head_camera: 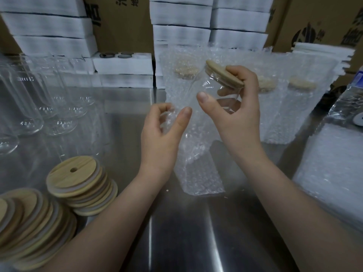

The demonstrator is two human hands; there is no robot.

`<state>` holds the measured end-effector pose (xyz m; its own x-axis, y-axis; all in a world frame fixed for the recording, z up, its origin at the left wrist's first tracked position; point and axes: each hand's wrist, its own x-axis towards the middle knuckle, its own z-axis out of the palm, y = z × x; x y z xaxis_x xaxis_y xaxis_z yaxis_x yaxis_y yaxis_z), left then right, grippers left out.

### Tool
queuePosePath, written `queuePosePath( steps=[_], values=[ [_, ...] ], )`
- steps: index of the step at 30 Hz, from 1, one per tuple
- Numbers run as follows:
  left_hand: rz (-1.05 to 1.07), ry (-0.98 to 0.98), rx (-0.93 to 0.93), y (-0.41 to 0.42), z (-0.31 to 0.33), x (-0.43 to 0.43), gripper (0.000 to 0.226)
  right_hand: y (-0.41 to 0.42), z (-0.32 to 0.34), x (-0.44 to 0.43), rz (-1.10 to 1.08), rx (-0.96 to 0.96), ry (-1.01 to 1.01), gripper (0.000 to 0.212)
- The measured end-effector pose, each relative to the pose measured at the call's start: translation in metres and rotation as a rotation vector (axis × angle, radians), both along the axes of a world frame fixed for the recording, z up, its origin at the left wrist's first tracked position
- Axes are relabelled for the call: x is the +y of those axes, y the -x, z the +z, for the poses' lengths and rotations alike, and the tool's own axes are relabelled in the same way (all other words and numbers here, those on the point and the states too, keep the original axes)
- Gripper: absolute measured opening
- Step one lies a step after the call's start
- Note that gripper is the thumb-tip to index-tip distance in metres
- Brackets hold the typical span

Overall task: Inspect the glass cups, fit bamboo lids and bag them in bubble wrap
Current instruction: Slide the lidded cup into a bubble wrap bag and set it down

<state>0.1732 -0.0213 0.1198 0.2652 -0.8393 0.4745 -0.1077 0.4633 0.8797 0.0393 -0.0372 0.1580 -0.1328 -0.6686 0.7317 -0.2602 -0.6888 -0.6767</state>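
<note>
Glass cup (208,95), bamboo lid (222,74) on, is gripped in your right hand (239,114), base slanting down toward your left hand (159,134), which pinches the bubble-wrap bag (198,173) mouth just beside it.

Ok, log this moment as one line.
step: bagging | right hand: holds clear glass cup with round bamboo lid | left hand: pinches clear bubble-wrap bag mouth
</note>
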Motion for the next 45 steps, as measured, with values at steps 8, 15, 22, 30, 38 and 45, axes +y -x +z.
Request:
queuePosePath(
  steps=[8,15,22,30,38,45],
  values=[
    [-0.027,0.003,-0.414,0.001,-0.002,0.003,0.11,0.0,-0.003,-0.004,-0.034,-0.026,0.027,0.054],
    [0.009,0.094,-0.437,0.003,-0.011,-0.003,0.099,-0.004,-0.007,-0.006,-0.015,-0.06,0.005,0.053],
    [0.078,0.201,-0.348,0.002,-0.012,-0.003,0.09,-0.011,-0.013,-0.003,0.068,-0.005,-0.02,0.054],
    [0.039,0.19,-0.343,0.001,-0.011,-0.007,0.115,-0.014,-0.015,-0.001,0.001,0.055,0.049,0.062],
    [0.065,-0.03,-0.552,-0.008,-0.019,-0.02,0.127,-0.008,-0.014,-0.003,-0.082,-0.063,0.151,0.064],
    [0.021,0.025,-0.459,-0.004,-0.011,-0.021,0.059,-0.011,-0.017,0.0,-0.057,-0.008,0.131,0.067]
  ],
)
